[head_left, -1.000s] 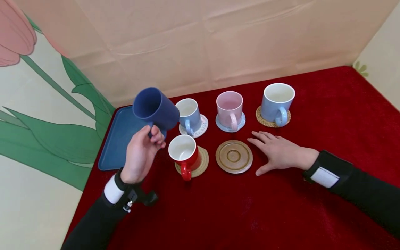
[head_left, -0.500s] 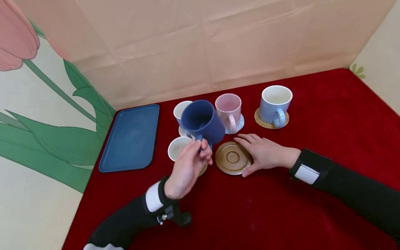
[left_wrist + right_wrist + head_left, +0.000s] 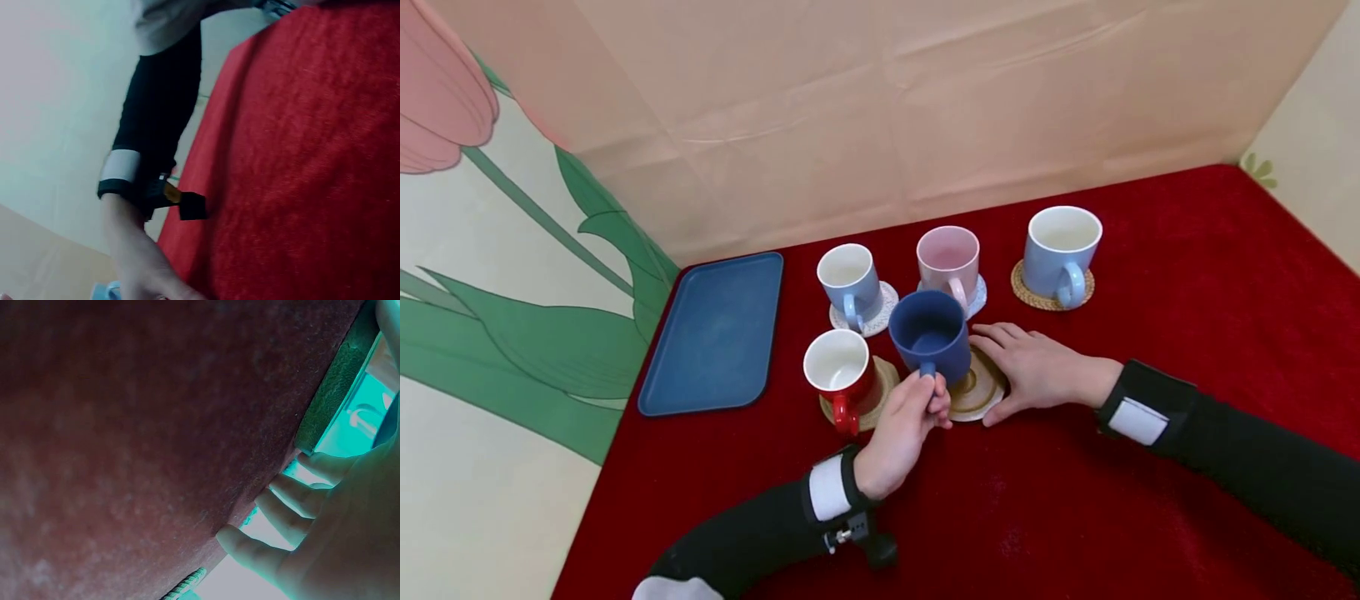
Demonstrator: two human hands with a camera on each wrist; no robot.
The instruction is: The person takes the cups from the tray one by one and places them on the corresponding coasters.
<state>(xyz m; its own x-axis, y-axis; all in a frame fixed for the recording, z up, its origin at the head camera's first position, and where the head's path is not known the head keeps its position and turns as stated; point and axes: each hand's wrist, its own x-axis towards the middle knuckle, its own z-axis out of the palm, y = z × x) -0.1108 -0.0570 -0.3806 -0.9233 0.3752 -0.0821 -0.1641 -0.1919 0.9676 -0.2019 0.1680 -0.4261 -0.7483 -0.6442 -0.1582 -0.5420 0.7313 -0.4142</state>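
Note:
My left hand point(image 3: 901, 433) pinches the handle of a dark blue mug point(image 3: 936, 342), whose mouth faces up and toward me. The mug overlaps the left part of a round brown coaster point(image 3: 976, 392); whether they touch cannot be told. At the coaster's right edge rests my right hand point(image 3: 1033, 367), thumb on the near side and spread fingers on the far side. In the right wrist view its fingers point(image 3: 284, 515) reach along the cloth beside the coaster's rim point(image 3: 337, 387). The left wrist view catches only a forearm, a hand point(image 3: 140, 262) and red cloth.
Left of the blue mug, a red mug point(image 3: 842, 375) stands on a woven coaster. Behind are a small light blue mug point(image 3: 852, 287), a pink mug point(image 3: 947, 258) and a larger light blue mug point(image 3: 1062, 254), each on a coaster. A blue tray point(image 3: 711, 333) lies at left.
My left hand has carried the dark blue mug from near the tray rightward and down to the brown coaster. My right hand has moved left to the coaster's edge.

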